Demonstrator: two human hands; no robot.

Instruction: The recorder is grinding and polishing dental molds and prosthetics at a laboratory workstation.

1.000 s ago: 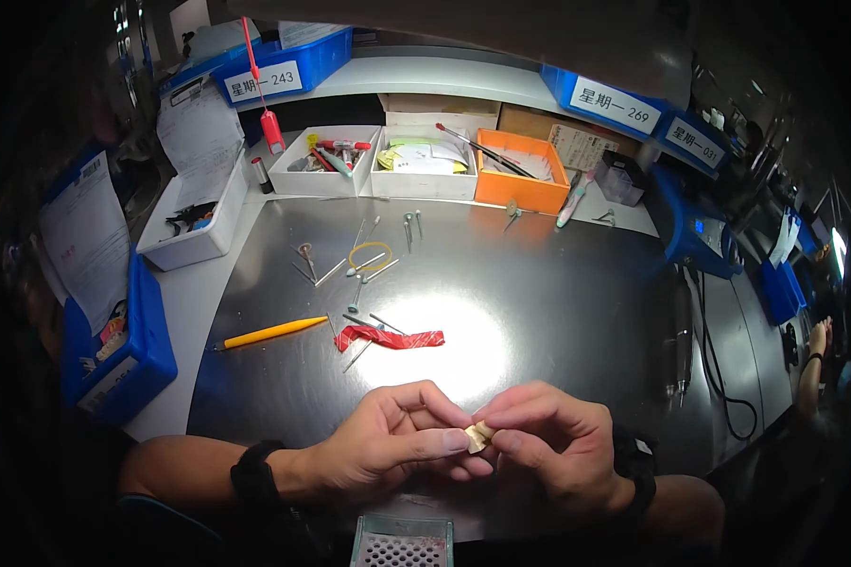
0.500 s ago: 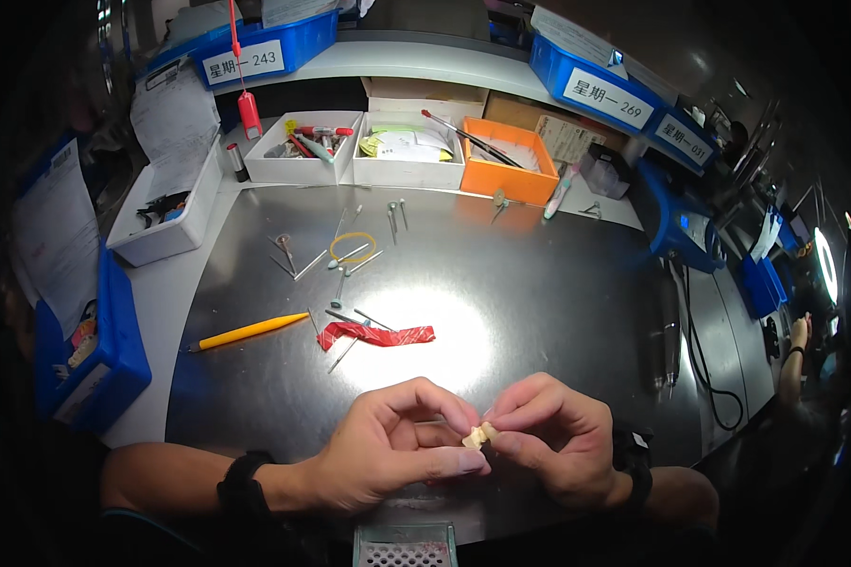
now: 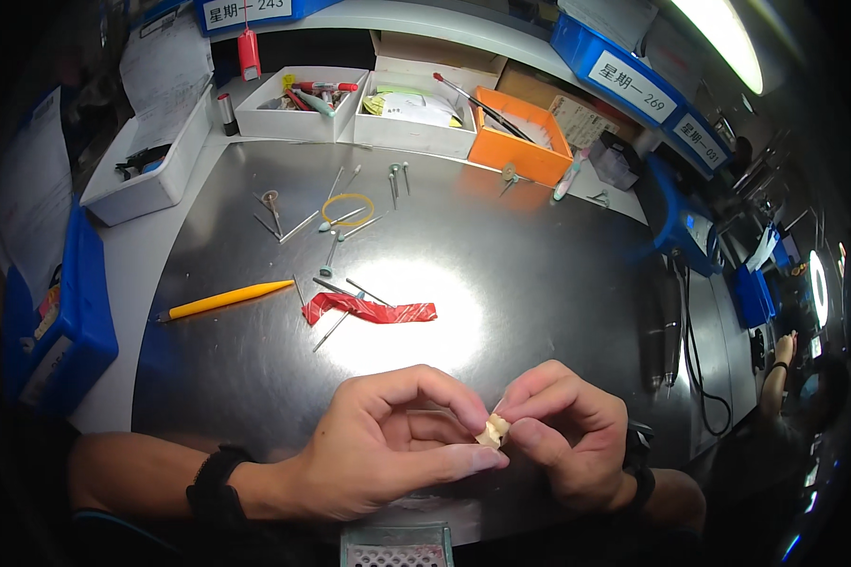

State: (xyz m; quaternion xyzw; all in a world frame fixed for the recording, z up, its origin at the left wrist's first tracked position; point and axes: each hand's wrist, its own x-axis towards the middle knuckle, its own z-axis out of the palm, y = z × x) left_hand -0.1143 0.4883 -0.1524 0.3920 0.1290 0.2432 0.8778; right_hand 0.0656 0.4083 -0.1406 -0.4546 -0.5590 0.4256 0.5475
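Observation:
A small cream-coloured, tooth-like dental piece [image 3: 492,435] is pinched between the thumb and fingers of my left hand [image 3: 397,444], just above the near side of the dark bench top. My right hand [image 3: 572,430] pinches at the right side of it with thumb and forefinger. Whether the right fingers hold a separate part or the same one, I cannot tell. Beyond my hands lies a crumpled red strip [image 3: 373,309] across some thin rotary burs. To its left rests a yellow pen-like tool [image 3: 227,300].
Several burs [image 3: 331,253] and a yellow rubber band [image 3: 348,210] are scattered farther back. White boxes [image 3: 414,137] and an orange box [image 3: 525,165] line the rear edge. A perforated tray [image 3: 397,548] sits at the near edge. Another person's hand [image 3: 787,350] shows far right.
The view has shifted, so the bench items sit higher and slightly left. Both hands still grip the cream piece, which has turned a little between the fingers.

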